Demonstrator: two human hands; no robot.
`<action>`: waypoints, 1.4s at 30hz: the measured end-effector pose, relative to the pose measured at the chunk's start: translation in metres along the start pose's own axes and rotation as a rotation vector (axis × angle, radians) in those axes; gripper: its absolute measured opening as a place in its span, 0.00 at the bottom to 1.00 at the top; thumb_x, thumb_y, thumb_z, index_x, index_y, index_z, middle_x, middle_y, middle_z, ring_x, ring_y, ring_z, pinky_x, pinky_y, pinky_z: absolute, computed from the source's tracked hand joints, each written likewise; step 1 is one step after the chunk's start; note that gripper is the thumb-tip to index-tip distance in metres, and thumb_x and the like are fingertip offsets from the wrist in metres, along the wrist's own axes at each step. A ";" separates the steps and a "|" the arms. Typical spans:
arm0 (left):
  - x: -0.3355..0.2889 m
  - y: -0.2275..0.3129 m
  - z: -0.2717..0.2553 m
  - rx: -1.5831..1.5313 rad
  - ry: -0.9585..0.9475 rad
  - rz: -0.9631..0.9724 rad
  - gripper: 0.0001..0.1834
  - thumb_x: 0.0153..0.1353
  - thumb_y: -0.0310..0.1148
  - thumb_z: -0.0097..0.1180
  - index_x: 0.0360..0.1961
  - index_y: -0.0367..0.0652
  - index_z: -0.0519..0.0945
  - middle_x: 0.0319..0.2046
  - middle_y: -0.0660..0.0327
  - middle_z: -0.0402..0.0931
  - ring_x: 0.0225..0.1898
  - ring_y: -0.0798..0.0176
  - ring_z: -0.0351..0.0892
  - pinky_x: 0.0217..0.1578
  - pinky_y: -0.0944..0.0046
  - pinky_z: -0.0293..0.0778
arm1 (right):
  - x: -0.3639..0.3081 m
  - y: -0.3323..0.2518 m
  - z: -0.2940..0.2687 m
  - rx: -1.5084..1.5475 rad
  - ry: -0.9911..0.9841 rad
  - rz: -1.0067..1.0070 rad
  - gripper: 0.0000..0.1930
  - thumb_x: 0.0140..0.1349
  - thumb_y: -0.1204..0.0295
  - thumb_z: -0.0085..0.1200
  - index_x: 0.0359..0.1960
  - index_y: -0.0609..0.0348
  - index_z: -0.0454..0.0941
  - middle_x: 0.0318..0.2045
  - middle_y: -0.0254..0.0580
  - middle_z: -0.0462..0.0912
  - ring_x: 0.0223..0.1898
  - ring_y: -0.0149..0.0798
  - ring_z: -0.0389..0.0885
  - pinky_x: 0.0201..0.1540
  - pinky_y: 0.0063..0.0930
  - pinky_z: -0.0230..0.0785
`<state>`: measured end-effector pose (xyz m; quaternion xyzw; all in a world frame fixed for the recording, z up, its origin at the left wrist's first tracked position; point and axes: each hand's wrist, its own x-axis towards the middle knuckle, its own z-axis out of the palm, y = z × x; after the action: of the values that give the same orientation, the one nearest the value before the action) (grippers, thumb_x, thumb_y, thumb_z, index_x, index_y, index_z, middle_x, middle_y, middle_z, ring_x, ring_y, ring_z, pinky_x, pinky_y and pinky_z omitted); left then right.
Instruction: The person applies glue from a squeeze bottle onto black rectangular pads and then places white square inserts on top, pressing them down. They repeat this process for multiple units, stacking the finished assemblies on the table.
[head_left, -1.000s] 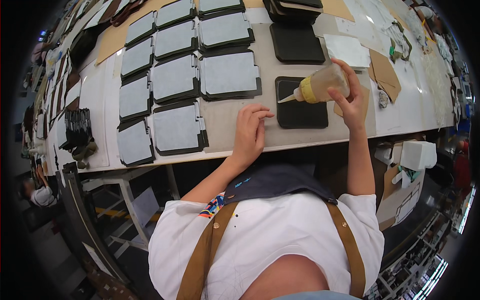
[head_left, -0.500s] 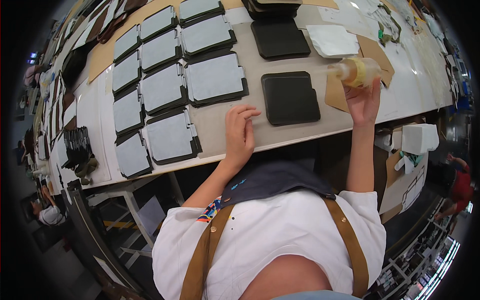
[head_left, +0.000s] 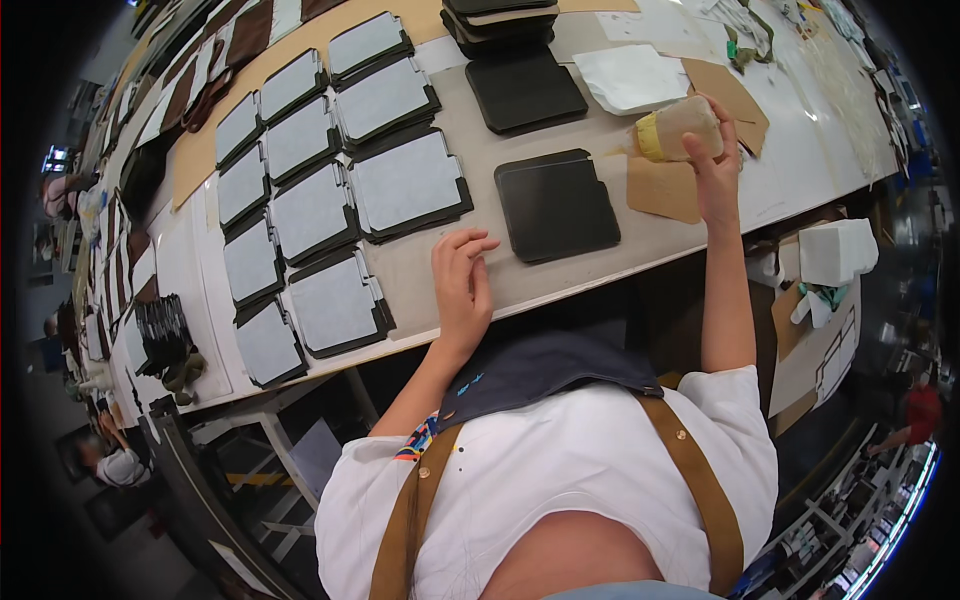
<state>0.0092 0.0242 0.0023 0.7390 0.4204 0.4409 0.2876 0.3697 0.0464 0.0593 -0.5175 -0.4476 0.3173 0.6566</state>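
Note:
My right hand (head_left: 716, 172) is wrapped round a translucent squeeze bottle (head_left: 692, 130) with a yellow band at its neck. The bottle lies sideways in the air above brown cardboard, its thin, blurred nozzle pointing left. My left hand (head_left: 462, 285) rests at the table's near edge with loosely bent fingers and nothing in it. Between the two hands is a black notched panel (head_left: 556, 208), apparently the top of a thin stack. Left of my left hand, rows of pale-grey-faced panels with black borders (head_left: 408, 185) lie in overlapping piles.
Behind the black panel sit another black panel (head_left: 525, 90) and a taller dark stack (head_left: 498, 25). White sheets (head_left: 630, 80) and a cardboard piece (head_left: 735, 105) lie at the far right. Black strips (head_left: 165, 328) are bunched at left. A white block-like bundle (head_left: 838, 250) stands beyond the table's right edge.
The whole view has shifted a little. The squeeze bottle has turned in my right hand, its nozzle end now tipped slightly lower. My left hand stays by the table edge.

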 end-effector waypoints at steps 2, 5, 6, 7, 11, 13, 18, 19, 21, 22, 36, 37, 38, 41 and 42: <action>0.000 0.002 -0.001 -0.004 0.000 -0.008 0.12 0.63 0.16 0.50 0.44 0.37 0.80 0.50 0.53 0.76 0.56 0.48 0.72 0.59 0.53 0.67 | 0.001 0.000 0.002 -0.031 -0.020 -0.016 0.33 0.61 0.67 0.70 0.67 0.52 0.69 0.58 0.35 0.76 0.58 0.32 0.76 0.60 0.28 0.72; 0.001 0.003 -0.002 0.007 -0.005 -0.001 0.12 0.63 0.16 0.50 0.44 0.37 0.80 0.51 0.53 0.76 0.56 0.49 0.72 0.59 0.53 0.67 | 0.001 -0.002 0.003 -0.066 -0.041 -0.035 0.33 0.61 0.67 0.70 0.67 0.51 0.69 0.57 0.35 0.75 0.57 0.31 0.75 0.61 0.28 0.71; 0.001 0.002 -0.002 0.008 -0.007 -0.001 0.12 0.63 0.16 0.50 0.44 0.37 0.80 0.51 0.53 0.76 0.56 0.49 0.72 0.59 0.53 0.66 | 0.001 -0.003 0.004 -0.076 -0.046 -0.040 0.33 0.61 0.67 0.70 0.67 0.51 0.69 0.57 0.35 0.75 0.57 0.31 0.75 0.61 0.28 0.70; 0.000 0.002 -0.001 0.008 -0.008 -0.002 0.12 0.63 0.16 0.50 0.44 0.37 0.80 0.51 0.53 0.76 0.56 0.49 0.72 0.59 0.53 0.66 | 0.001 -0.004 0.003 -0.081 -0.055 -0.042 0.33 0.61 0.67 0.70 0.67 0.51 0.69 0.57 0.35 0.75 0.57 0.31 0.75 0.61 0.28 0.70; 0.000 0.001 0.000 0.013 -0.007 -0.012 0.12 0.63 0.16 0.50 0.44 0.37 0.81 0.51 0.53 0.75 0.56 0.49 0.72 0.59 0.53 0.66 | -0.002 -0.007 0.000 -0.122 -0.092 -0.061 0.32 0.61 0.67 0.70 0.66 0.51 0.70 0.56 0.33 0.75 0.57 0.30 0.75 0.61 0.27 0.69; 0.000 0.001 0.000 0.023 -0.008 -0.006 0.12 0.63 0.16 0.50 0.44 0.38 0.81 0.51 0.53 0.75 0.56 0.49 0.72 0.59 0.53 0.66 | -0.004 -0.010 -0.001 -0.143 -0.105 -0.066 0.32 0.60 0.67 0.70 0.66 0.51 0.71 0.56 0.32 0.75 0.56 0.29 0.74 0.60 0.26 0.69; 0.000 0.001 -0.001 0.024 -0.012 -0.007 0.12 0.63 0.16 0.49 0.45 0.38 0.81 0.51 0.53 0.76 0.57 0.48 0.71 0.60 0.53 0.66 | -0.013 -0.014 -0.004 -0.148 -0.109 -0.077 0.33 0.60 0.65 0.71 0.66 0.49 0.71 0.54 0.31 0.75 0.55 0.28 0.74 0.59 0.25 0.68; 0.000 0.001 0.000 0.022 -0.011 -0.009 0.13 0.63 0.16 0.49 0.45 0.39 0.81 0.51 0.53 0.76 0.57 0.49 0.71 0.60 0.53 0.66 | -0.015 -0.015 -0.004 -0.146 -0.112 -0.070 0.33 0.59 0.65 0.71 0.66 0.49 0.72 0.54 0.31 0.75 0.55 0.28 0.74 0.59 0.25 0.68; -0.001 0.000 0.000 0.020 -0.011 -0.010 0.13 0.63 0.17 0.49 0.45 0.39 0.81 0.51 0.53 0.76 0.57 0.49 0.71 0.60 0.53 0.66 | -0.018 -0.017 -0.004 -0.141 -0.119 -0.055 0.33 0.59 0.64 0.71 0.66 0.49 0.72 0.54 0.31 0.76 0.55 0.28 0.74 0.59 0.25 0.68; -0.001 0.000 0.000 0.020 -0.013 -0.009 0.13 0.63 0.17 0.49 0.45 0.39 0.81 0.51 0.53 0.76 0.57 0.49 0.71 0.60 0.53 0.66 | -0.018 -0.016 -0.006 -0.135 -0.125 -0.048 0.33 0.59 0.65 0.71 0.66 0.48 0.72 0.54 0.31 0.75 0.55 0.28 0.74 0.59 0.25 0.68; 0.000 0.001 0.000 0.027 -0.020 -0.009 0.13 0.63 0.17 0.50 0.45 0.39 0.81 0.51 0.53 0.76 0.56 0.49 0.71 0.60 0.54 0.66 | -0.023 -0.019 -0.016 -0.147 -0.127 -0.046 0.33 0.57 0.68 0.72 0.66 0.50 0.72 0.58 0.30 0.75 0.57 0.28 0.73 0.61 0.25 0.68; 0.000 0.002 0.000 0.029 -0.019 -0.009 0.13 0.63 0.17 0.50 0.45 0.39 0.81 0.51 0.53 0.76 0.56 0.49 0.71 0.60 0.53 0.66 | -0.023 -0.019 -0.017 -0.142 -0.129 -0.045 0.33 0.58 0.68 0.72 0.66 0.50 0.72 0.58 0.30 0.75 0.57 0.28 0.73 0.61 0.25 0.67; 0.000 0.002 0.000 0.031 -0.018 -0.009 0.13 0.63 0.17 0.50 0.45 0.39 0.81 0.51 0.53 0.76 0.56 0.49 0.72 0.60 0.53 0.66 | -0.024 -0.020 -0.017 -0.137 -0.131 -0.044 0.33 0.58 0.68 0.72 0.66 0.51 0.72 0.59 0.30 0.75 0.57 0.28 0.73 0.62 0.25 0.67; 0.000 0.002 0.000 0.039 -0.019 -0.011 0.13 0.63 0.17 0.50 0.45 0.39 0.81 0.51 0.53 0.76 0.56 0.49 0.72 0.60 0.53 0.65 | -0.027 -0.020 -0.022 -0.146 -0.142 -0.042 0.33 0.58 0.67 0.71 0.66 0.51 0.72 0.59 0.31 0.75 0.58 0.28 0.73 0.63 0.26 0.66; 0.000 0.002 0.000 0.043 -0.018 -0.011 0.13 0.63 0.17 0.50 0.45 0.39 0.81 0.51 0.53 0.76 0.56 0.49 0.72 0.60 0.53 0.65 | -0.029 -0.020 -0.023 -0.153 -0.146 -0.041 0.33 0.58 0.67 0.71 0.65 0.52 0.72 0.59 0.31 0.75 0.59 0.28 0.72 0.63 0.27 0.66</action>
<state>0.0097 0.0227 0.0043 0.7467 0.4311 0.4236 0.2778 0.3788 0.0067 0.0700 -0.5323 -0.5277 0.3057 0.5872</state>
